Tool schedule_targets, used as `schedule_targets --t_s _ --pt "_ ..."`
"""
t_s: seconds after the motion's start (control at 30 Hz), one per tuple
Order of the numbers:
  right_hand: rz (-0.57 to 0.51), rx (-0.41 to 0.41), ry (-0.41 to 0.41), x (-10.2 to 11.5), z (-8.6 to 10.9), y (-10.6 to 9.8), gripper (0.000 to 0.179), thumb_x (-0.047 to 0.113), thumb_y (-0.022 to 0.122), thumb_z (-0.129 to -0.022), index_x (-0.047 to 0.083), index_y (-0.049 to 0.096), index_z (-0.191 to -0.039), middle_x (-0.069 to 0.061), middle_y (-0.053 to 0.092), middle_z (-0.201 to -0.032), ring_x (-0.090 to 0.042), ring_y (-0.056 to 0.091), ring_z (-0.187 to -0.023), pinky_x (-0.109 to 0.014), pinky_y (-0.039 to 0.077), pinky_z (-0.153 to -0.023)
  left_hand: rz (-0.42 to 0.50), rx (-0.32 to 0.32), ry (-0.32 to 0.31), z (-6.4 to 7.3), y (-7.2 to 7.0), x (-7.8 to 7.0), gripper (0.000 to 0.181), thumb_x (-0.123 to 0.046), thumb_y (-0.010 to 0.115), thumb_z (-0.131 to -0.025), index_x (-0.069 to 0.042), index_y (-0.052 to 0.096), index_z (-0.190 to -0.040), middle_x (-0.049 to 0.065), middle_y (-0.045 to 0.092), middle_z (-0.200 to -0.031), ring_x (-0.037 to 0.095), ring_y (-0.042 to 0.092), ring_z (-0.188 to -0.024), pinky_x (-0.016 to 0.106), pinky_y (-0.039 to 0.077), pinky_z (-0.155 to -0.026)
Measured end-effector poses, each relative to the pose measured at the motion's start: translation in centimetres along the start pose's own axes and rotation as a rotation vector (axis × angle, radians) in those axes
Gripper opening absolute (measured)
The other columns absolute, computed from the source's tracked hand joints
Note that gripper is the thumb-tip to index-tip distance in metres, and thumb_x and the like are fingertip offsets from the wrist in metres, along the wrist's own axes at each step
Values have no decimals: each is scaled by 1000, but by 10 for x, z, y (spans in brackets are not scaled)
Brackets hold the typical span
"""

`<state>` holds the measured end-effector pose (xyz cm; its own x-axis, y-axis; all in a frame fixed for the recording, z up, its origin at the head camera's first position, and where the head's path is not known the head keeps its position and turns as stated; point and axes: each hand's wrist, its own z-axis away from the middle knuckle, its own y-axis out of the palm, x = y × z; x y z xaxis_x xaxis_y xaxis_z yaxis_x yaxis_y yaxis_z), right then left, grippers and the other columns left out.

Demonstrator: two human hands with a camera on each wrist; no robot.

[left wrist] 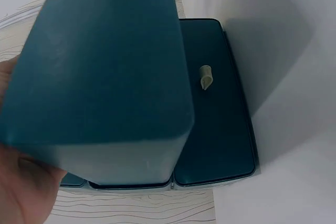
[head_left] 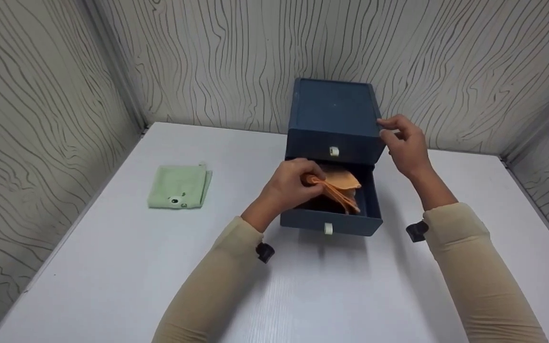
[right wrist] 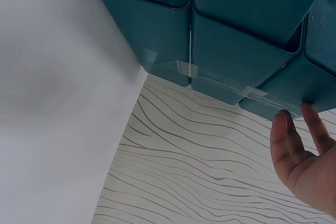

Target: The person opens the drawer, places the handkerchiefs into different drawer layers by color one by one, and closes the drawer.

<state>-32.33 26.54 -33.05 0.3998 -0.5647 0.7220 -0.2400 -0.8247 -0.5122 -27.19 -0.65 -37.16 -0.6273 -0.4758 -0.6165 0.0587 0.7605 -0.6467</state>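
A dark blue drawer unit (head_left: 334, 107) stands at the back of the table, its middle drawer (head_left: 303, 220) pulled out. Inside that drawer is an orange folded cloth (head_left: 343, 180). My left hand (head_left: 289, 186) reaches over the drawer's left side and pinches the cloth's near folded edge between thumb and fingers. In the left wrist view the drawer (left wrist: 105, 61) hides the cloth and part of the hand. My right hand (head_left: 409, 147) has its fingertips at the unit's upper right side; the right wrist view shows these fingers (right wrist: 315, 127) nearly straight against the casing.
A folded green cloth (head_left: 177, 186) with a small animal face lies on the white table (head_left: 112, 267) to the left. The bottom drawer (left wrist: 215, 124) is closed in the left wrist view. Patterned walls (head_left: 198, 62) enclose the table's back and sides.
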Motion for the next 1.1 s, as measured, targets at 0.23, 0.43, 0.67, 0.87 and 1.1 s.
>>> schedule_targets --t_s 0.23,0.43,0.67,0.87,1.1 --pt "-7 -11 -9 0 0 0 26 20 51 -95 10 65 -115 -6 61 -121 -3 57 -77 -18 43 -58 -126 32 -60 -3 3 4 9 -19 68 -85 -21 72 -93 -5 67 -95 9 55 -83 23 49 -74" --pt "-11 -2 -4 -1 0 1 26 22 50 -96 11 65 -114 -7 61 -121 -3 57 -78 -18 44 -59 -206 27 -58 -3 1 4 10 -19 69 -84 -19 74 -92 -5 67 -90 12 54 -85 26 49 -75" --pt "-20 -4 4 -2 0 0 26 22 50 -96 10 65 -114 -4 60 -118 -3 57 -80 -19 44 -59 -175 60 -70 -2 -2 4 11 -20 69 -85 -19 74 -94 -5 65 -91 13 54 -88 27 50 -77" --pt "-23 -3 -5 -1 1 0 26 21 51 -96 11 65 -116 -4 61 -121 -3 57 -79 -19 44 -59 -131 86 -86 0 -4 5 14 -25 71 -85 -20 74 -98 -4 67 -100 17 57 -100 30 50 -87" --pt "-27 -2 -6 0 1 0 28 19 50 -96 8 64 -118 -6 60 -124 -2 56 -77 -18 43 -58 -4 17 -25 5 -6 8 18 -24 66 -88 -14 73 -102 2 70 -103 22 60 -98 33 50 -84"
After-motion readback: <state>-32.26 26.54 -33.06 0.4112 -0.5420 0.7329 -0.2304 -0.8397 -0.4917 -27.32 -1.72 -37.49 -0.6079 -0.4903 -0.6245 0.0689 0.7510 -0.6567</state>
